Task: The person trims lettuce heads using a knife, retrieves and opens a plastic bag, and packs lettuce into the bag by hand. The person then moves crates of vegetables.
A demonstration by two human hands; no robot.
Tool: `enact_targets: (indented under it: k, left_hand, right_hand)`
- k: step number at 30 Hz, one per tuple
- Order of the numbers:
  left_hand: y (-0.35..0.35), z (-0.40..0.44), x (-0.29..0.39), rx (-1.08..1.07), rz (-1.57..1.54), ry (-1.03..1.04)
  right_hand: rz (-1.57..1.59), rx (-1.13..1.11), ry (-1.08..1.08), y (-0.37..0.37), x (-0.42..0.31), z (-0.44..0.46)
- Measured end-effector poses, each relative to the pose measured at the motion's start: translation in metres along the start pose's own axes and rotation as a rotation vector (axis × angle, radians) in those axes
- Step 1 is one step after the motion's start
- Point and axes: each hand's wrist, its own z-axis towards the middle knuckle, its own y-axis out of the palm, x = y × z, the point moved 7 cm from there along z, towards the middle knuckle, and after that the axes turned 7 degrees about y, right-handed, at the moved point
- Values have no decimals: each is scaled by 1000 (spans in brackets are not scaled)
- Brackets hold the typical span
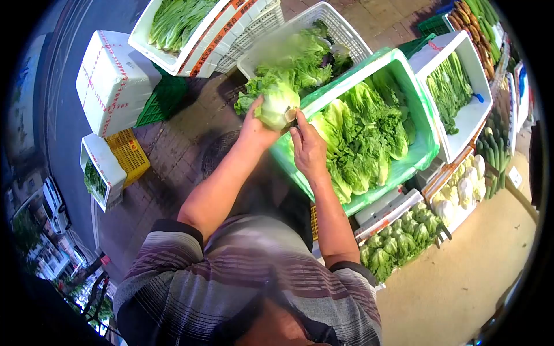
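Two bare hands meet around one pale green head of lettuce [278, 105], raised in front of the person's body. It sits just above the near end of a white slatted basket [350, 33] and to the left of a foam box lined with green plastic [426, 118]. The left hand [258, 128] is curled around the near, left side of the head, supporting it. The right hand [310, 148] is at the cut stem end [290, 115], its thumb and index finger drawn close together; something small and dark shows by the fingertips, but whether it is a blade, and how firmly it is gripped, I cannot tell.

The lettuce looks fairly light for its bulk, with a stiff base and soft, thin outer leaves that would probably bruise or tear under a hard squeeze. If damp, those leaves could slip. A broad, cupped palm under the rounded body, close to the stem, seems the safest hold; loose leaf edges would likely rip.

Ruffled green leaves [314, 66] fill much of the basket, and more lettuces [363, 141] lie packed side by side in the lined box.
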Motion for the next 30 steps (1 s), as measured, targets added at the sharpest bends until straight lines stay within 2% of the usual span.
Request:
enact_targets:
  k: [2, 5, 7, 9, 10, 11, 14, 16, 19, 22, 23, 27, 30]
  left_hand:
    - [-2, 1, 6, 46, 21, 33]
    - [-1, -2, 14, 42, 16, 22]
    - [-3, -2, 21, 33, -24, -8]
    - [-6, -4, 32, 111, -24, -3]
    - [-7, -5, 38, 150, -24, 0]
    - [-11, 3, 45, 17, -84, -13]
    - [-4, 4, 60, -48, -58, 0]
    - [1, 1, 65, -82, -58, 40]
    - [8, -6, 73, -149, -29, 136]
    - [0, -10, 83, -244, 138, 233]
    - [-9, -9, 85, -213, 142, 203]
    - [-22, -15, 86, -218, 221, 199]
    - [-15, -30, 86, -294, 255, 222]
  right_hand:
    - [35, -27, 36, 5, 0, 2]
    - [203, 2, -57, 15, 1, 7]
    - [119, -115, 0, 17, -4, 12]
    - [30, -263, 115, 20, 5, 18]
    - [119, -230, 159, 18, 13, 22]
    - [209, -200, 198, 21, 25, 27]
    - [457, -190, 402, 27, 37, 42]
    - [614, -209, 464, 32, 36, 64]
    - [840, -202, 721, 47, 54, 99]
    - [769, -260, 852, 59, 67, 121]
    - [793, -183, 859, 60, 77, 124]
    - [971, -338, 962, 65, 83, 113]
    - [995, -294, 945, 78, 114, 112]
